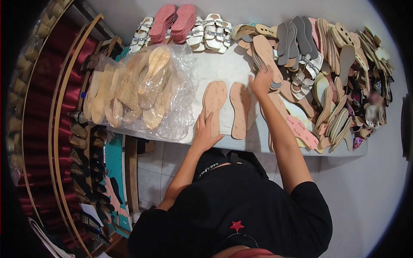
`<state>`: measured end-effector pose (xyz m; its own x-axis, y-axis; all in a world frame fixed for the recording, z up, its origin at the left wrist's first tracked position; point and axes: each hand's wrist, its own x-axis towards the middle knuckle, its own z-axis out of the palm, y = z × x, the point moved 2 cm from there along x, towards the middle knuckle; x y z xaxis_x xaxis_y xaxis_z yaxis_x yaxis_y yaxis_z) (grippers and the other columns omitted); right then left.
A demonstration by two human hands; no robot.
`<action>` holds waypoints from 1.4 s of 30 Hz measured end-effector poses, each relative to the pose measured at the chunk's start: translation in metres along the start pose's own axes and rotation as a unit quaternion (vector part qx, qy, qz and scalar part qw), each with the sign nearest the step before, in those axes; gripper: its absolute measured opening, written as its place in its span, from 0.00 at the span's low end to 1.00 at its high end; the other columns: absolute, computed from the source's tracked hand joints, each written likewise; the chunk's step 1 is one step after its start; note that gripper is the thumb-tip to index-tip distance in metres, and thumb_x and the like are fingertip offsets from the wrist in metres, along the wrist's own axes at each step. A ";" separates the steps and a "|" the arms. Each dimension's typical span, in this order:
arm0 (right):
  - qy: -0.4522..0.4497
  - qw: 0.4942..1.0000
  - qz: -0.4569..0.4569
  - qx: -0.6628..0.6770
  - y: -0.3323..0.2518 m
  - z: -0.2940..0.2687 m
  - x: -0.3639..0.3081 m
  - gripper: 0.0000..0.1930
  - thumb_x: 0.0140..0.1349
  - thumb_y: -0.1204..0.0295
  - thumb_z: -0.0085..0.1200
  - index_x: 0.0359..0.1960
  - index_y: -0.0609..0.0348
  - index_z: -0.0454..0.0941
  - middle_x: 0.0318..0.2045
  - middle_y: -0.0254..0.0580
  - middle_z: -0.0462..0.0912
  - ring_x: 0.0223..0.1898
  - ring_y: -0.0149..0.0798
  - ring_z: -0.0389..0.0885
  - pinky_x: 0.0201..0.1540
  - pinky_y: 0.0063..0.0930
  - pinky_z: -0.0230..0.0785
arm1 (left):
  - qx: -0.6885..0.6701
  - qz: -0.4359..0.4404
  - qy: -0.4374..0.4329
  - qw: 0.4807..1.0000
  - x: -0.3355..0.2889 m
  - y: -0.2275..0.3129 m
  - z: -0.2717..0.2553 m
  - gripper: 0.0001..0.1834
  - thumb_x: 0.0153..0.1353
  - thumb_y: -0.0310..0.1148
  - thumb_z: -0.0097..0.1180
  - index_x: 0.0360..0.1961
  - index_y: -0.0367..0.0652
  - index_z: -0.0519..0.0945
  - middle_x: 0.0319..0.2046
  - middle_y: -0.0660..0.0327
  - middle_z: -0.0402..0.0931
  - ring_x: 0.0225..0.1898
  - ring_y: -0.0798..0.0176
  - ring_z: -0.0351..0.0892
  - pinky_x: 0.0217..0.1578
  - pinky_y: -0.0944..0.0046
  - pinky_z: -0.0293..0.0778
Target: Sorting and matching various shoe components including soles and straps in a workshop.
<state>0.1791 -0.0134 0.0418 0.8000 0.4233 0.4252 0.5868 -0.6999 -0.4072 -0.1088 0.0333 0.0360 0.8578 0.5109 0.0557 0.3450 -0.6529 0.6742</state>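
Two tan insoles lie side by side near the table's front edge, a left insole (pixel 215 96) and a right insole (pixel 240 109), both with small marks on top. My left hand (pixel 206 134) is around the heel of the left insole, fingers along its left side and thumb across the near end. To the right, my right hand (pixel 261 82) grips a layered stack of insoles (pixel 263 49), tan on top with grey layers beneath. Part of that grip is hidden behind the hand. Both insoles in front of me lie flat, slightly apart.
A clear plastic bag (pixel 180 86) of wooden shoe lasts fills the table's left. White sandals (pixel 214 32) and pink sole stacks (pixel 183 23) line the back. Grey soles (pixel 289 41) and a large pile of insoles (pixel 331 94) crowd the right. A rack of shoes (pixel 79 142) stands left.
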 end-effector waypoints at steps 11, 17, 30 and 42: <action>-0.089 0.988 0.064 -0.104 0.064 -0.026 0.030 0.30 0.41 0.60 0.62 0.43 0.64 0.64 0.39 0.49 0.65 0.44 0.50 0.65 0.42 0.42 0.63 | -0.086 0.012 0.039 0.995 0.032 0.017 0.021 0.32 0.46 0.37 0.59 0.53 0.43 0.63 0.59 0.45 0.44 0.58 0.39 0.49 0.56 0.49 0.52; -0.036 0.996 0.077 -0.004 0.054 -0.048 0.026 0.31 0.39 0.57 0.60 0.40 0.68 0.63 0.38 0.53 0.64 0.44 0.52 0.63 0.44 0.44 0.59 | -0.030 0.004 0.101 0.994 0.045 0.044 0.024 0.22 0.48 0.35 0.58 0.46 0.42 0.71 0.53 0.51 0.59 0.50 0.49 0.64 0.46 0.56 0.65; -0.316 0.915 -0.019 0.250 -0.050 -0.054 -0.134 0.37 0.44 0.57 0.56 0.49 0.72 0.57 0.41 0.62 0.64 0.39 0.60 0.71 0.40 0.44 0.66 | -0.420 -0.259 0.073 0.867 0.081 -0.010 0.034 0.19 0.57 0.29 0.50 0.49 0.33 0.66 0.33 0.60 0.75 0.26 0.72 0.73 0.21 0.75 0.68; -0.492 0.824 0.020 0.281 -0.072 -0.036 -0.151 0.31 0.48 0.63 0.51 0.48 0.76 0.59 0.35 0.65 0.72 0.39 0.57 0.74 0.43 0.41 0.66 | -0.150 -0.245 0.058 0.956 0.057 -0.028 0.007 0.21 0.47 0.29 0.56 0.44 0.36 0.72 0.29 0.51 0.76 0.30 0.56 0.77 0.32 0.63 0.72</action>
<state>0.0113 -0.0476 0.0359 0.3717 0.8615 -0.3460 0.3021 -0.4647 -0.8324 -0.0665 0.0770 0.0158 0.5681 0.7836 -0.2515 0.5544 -0.1386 0.8207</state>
